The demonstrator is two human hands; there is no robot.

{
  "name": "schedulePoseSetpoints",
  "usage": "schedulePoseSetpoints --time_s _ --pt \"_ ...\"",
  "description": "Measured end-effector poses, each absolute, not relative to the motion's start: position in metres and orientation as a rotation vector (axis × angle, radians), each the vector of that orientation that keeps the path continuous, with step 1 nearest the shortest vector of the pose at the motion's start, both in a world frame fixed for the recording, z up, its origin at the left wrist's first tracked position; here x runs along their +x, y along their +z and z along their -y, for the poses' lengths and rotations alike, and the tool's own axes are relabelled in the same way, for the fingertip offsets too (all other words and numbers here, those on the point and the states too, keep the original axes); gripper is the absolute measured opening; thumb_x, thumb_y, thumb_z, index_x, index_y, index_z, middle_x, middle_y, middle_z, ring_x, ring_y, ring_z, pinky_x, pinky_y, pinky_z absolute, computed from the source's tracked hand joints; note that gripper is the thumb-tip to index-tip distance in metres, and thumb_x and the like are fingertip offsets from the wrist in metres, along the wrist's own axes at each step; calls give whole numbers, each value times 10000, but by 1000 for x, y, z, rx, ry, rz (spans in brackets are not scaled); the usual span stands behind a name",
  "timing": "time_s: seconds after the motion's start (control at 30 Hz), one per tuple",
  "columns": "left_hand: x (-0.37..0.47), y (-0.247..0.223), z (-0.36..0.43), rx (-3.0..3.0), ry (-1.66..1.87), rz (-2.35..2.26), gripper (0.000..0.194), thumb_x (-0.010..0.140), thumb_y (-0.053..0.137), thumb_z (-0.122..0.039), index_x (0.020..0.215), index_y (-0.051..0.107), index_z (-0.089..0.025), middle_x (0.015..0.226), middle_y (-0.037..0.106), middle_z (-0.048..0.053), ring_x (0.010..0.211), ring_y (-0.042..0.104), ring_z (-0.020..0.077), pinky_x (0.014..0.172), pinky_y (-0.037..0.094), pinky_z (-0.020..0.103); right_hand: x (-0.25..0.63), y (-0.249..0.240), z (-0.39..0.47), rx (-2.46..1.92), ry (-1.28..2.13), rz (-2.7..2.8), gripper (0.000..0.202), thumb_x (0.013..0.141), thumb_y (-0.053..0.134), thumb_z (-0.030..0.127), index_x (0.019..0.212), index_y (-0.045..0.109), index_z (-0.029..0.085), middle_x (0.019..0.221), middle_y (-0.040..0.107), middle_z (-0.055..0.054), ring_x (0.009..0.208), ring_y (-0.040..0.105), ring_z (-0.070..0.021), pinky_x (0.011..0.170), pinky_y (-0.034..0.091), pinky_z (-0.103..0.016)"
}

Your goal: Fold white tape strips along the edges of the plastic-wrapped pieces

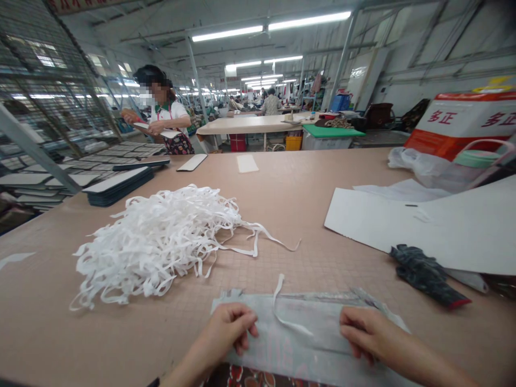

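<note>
Left hand: the left hand (237, 327) is over the left part of a translucent plastic sheet (298, 357), fingers curled in, thumb against the forefinger; I cannot tell whether it grips the sheet's edge or just rests there.
Right hand: the right hand (363, 334) is over the sheet's right part, fingers bent downward; whether anything is pinched in them cannot be told either.
Plastic sheet: flat at the near edge of the brown worktop (318, 199), faint reddish print showing, its far edge crumpled.
Loose strip: one narrow white strip (292, 324) lies curved across the sheet between the hands, its far end reaching beyond the sheet.
Strip pile: a tangled heap of white strips (161, 236) sits beyond the left hand and to its left, a few tails trailing rightward.
Right side: dark ruffled fabric (423, 274) with a red edge lies against a large white board (403, 220); a red-and-white box (455, 121) stands behind.
Far left: a stack of dark-edged panels (121, 187) is near the worktop's edge.
Co-worker: a person (171, 114) beyond the stack holds a white panel (165, 132).
</note>
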State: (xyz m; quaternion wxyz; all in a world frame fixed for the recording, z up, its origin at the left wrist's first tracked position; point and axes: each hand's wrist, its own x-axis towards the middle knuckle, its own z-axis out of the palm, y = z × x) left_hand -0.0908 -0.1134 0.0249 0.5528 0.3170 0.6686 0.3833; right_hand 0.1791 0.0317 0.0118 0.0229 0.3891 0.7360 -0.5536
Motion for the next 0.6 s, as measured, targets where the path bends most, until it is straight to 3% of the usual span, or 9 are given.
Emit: schedulePoseSetpoints --time_s 0.1,0.2,0.27,0.43,0.6 --pt "-58 37 117 876 719 -1364 302 692 579 -468 750 657 -183 594 600 2 494 505 117 487 371 213 159 41 -13 1139 -2286 -1975 152 779 514 320 780 480 172 598 611 11 474 530 -91 455 373 -193" --pt "-27 37 109 1066 872 -1226 393 665 623 -449 974 622 -205 927 631 46 745 569 180 637 424 250 135 59 6 1106 -2944 -1481 265 724 637 302 901 495 165 754 629 1 616 581 -86 586 430 -199" --pt "-13 31 101 1069 970 -1145 461 649 636 -464 1011 589 -182 949 626 63 787 572 195 668 429 263 122 60 15 1114 -3218 -1140 301 690 689 249 912 502 170 800 627 3 674 593 -84 648 448 -206" --pt "-11 15 93 704 961 -1110 387 601 668 -489 753 587 -143 571 596 9 492 519 121 544 420 251 117 53 14 1179 -3546 -816 233 685 700 175 859 545 171 880 631 -3 830 597 -104 794 455 -232" --pt "-15 18 97 616 1001 -1167 439 591 681 -497 850 604 -152 775 626 36 635 549 130 569 423 236 121 51 10 1387 -3610 -880 237 669 714 203 852 564 178 878 630 4 856 594 -115 819 455 -235"
